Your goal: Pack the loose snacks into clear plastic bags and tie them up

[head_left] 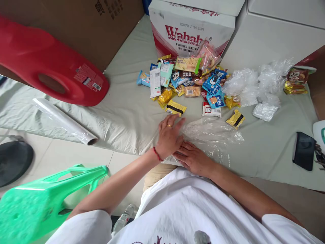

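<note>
I see a loose white fabric T-shirt [152,213] with short sleeves [281,222], dark purplish print [158,240] and a grey patch [201,237] on its front; below it, beige cloth trousers [153,174]; beyond its left sleeve [86,225], a red cord bracelet [157,154] and, on the left hand [169,137], a gold-coloured metal ring [169,125]

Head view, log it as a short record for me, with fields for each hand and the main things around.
Left hand: fingers spread, fingertips by a black-striped yellow packet; contact unclear
Right hand: at the cloth's near edge, by the clear film; grip unclear
Clear film: loose on the pale cloth
Snack packets: mixed pile before the Wahaha box
Crumpled clear plastic: right of the pile
White roll: left, near the red container
Green stool: lower left
</note>
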The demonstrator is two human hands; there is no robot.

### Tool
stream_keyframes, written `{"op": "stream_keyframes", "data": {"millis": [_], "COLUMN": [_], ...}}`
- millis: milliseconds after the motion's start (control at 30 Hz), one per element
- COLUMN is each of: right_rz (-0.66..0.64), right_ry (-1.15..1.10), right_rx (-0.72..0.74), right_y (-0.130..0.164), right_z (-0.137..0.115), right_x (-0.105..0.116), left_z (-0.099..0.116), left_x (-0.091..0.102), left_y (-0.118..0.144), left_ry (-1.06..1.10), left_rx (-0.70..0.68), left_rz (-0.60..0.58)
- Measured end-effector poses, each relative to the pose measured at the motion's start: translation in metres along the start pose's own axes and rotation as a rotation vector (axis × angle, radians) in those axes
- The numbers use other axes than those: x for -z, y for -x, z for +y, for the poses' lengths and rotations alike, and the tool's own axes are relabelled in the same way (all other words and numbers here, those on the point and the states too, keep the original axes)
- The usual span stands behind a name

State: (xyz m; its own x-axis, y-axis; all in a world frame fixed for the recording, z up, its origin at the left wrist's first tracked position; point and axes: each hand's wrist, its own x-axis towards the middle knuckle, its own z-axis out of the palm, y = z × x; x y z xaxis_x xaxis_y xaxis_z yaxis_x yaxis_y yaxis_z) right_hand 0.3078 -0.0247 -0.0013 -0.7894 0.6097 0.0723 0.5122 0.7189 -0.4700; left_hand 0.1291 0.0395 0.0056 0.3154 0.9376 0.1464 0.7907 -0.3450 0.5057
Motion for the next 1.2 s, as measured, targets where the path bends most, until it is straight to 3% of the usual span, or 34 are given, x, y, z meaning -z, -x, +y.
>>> {"op": "stream_keyframes", "data": {"millis": [100, 233, 333, 500, 633, 733, 833, 933, 1033, 1133, 1200], "right_rz": [0.003, 0.007, 0.005, -0.079, -0.179, -0.21, -0.195, -0.183, -0.162, 0.052, 0.222], "right_ry": [-0.014, -0.019, -0.027, -0.005, 0.024, 0.015, -0.009, -0.036, -0.119, -0.211, -0.121], "right_rx": [0.011, 0.022, 0.022, 0.039, -0.013, -0.045, -0.063, -0.081, -0.054, -0.116, -0.201], "right_y": [0.001, 0.004, 0.006, 0.005, 0.0, -0.003, -0.004, -0.001, 0.008, 0.016, 0.017], "right_z": [0.002, 0.005, 0.007, 0.004, -0.007, -0.013, -0.017, -0.023, -0.027, -0.016, 0.005], "right_x": [-0.001, -0.002, -0.003, 0.001, 0.009, 0.013, 0.011, 0.013, 0.028, 0.052, 0.061], "left_z": [0.006, -0.001, -0.017, -0.037, -0.031, -0.015, 0.005, 0.023, 0.032, 0.032, 0.03], "left_x": [-0.006, -0.006, 0.004, 0.025, 0.031, 0.023, 0.005, -0.017, -0.035, -0.043, -0.043], "left_y": [-0.021, -0.043, -0.055, -0.066, -0.067, -0.061, -0.046, -0.025, -0.007, 0.004, 0.008], "left_ry": [0.124, 0.327, 0.368, 0.84, 1.193, 1.187, 0.903, 0.714, 0.367, 0.045, -0.065], "left_rx": [-0.062, 0.054, 0.295, 0.794, 0.978, 0.829, 0.547, 0.397, 0.219, 0.045, -0.049], "left_rz": [-0.057, 0.009, 0.062, -0.029, -0.068, -0.011, 0.05, 0.052, -0.003, -0.097, -0.104]}}
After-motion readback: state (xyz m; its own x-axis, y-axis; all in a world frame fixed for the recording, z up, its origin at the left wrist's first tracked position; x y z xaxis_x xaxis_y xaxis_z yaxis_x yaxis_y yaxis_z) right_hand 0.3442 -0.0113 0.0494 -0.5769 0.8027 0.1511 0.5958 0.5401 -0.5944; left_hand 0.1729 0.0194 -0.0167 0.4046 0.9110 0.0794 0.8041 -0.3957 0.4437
